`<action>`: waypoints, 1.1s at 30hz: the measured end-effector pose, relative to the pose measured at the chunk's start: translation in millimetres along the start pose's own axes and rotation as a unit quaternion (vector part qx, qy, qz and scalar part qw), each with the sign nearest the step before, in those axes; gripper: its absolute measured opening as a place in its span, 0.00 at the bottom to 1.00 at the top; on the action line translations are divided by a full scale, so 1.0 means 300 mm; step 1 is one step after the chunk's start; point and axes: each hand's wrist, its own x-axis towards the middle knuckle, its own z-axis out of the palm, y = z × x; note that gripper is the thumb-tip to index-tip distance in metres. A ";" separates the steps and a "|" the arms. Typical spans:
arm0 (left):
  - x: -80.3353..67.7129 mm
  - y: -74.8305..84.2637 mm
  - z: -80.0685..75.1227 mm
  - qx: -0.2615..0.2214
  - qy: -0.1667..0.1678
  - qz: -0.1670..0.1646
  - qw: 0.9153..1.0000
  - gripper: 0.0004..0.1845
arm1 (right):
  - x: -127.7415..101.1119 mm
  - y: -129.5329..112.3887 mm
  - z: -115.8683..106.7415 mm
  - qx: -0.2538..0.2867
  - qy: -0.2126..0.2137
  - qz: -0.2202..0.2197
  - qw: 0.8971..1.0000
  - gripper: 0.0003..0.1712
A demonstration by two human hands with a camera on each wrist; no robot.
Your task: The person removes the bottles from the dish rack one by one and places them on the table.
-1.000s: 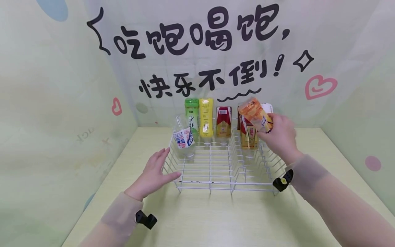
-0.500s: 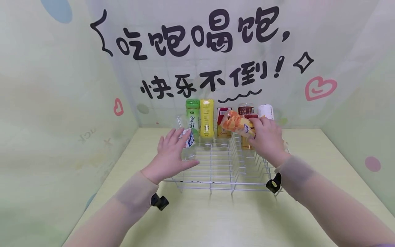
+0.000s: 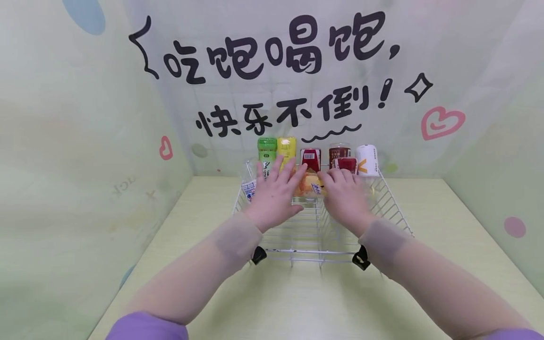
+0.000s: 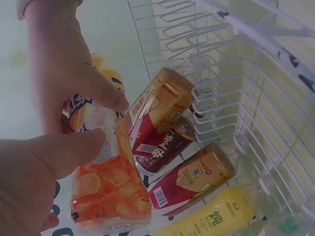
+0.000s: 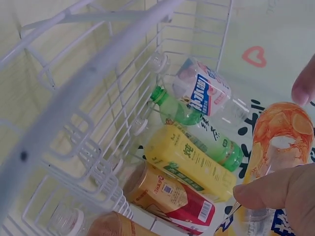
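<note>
My right hand [image 3: 346,197] grips an orange-labelled drink bottle [image 4: 110,191] around its middle. The bottle is held sideways above the white wire dish rack [image 3: 306,252], its orange base end pointing left. My left hand [image 3: 272,196] is at that base end with fingers spread. In the left wrist view, the left thumb overlaps the bottle's label. In the right wrist view, a left fingertip [image 5: 302,93] shows a small gap from the base. Behind the hands, a green bottle [image 3: 267,150] and a yellow bottle [image 5: 189,152] stand in the rack, caps down.
Also in the rack are a clear bottle with a white-blue label [image 5: 206,93], red-and-gold bottles [image 4: 194,179], a dark brown bottle [image 3: 339,149] and a white bottle [image 3: 367,160]. The rack stands on a pale table [image 3: 293,302] before a lettered wall [image 3: 255,94].
My right hand has carried the orange-labelled bottle left from the rack's right side, turning it sideways. My left hand has moved from the rack's left edge rightward and up to the bottle.
</note>
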 end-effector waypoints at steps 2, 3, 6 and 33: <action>0.017 0.009 0.009 0.013 -0.011 0.001 1.000 0.52 | -0.001 -0.010 0.004 -0.010 0.012 -0.015 1.000 0.29; 0.024 0.012 0.014 0.020 -0.015 0.001 1.000 0.52 | -0.003 -0.014 0.005 -0.013 0.017 -0.022 1.000 0.29; 0.036 0.017 0.033 0.031 -0.022 0.002 0.999 0.52 | -0.008 -0.023 0.014 -0.024 0.032 -0.037 0.999 0.28; 0.035 -0.028 0.085 -0.002 0.064 0.032 0.997 0.37 | -0.013 -0.045 0.040 -0.061 0.098 -0.084 0.990 0.28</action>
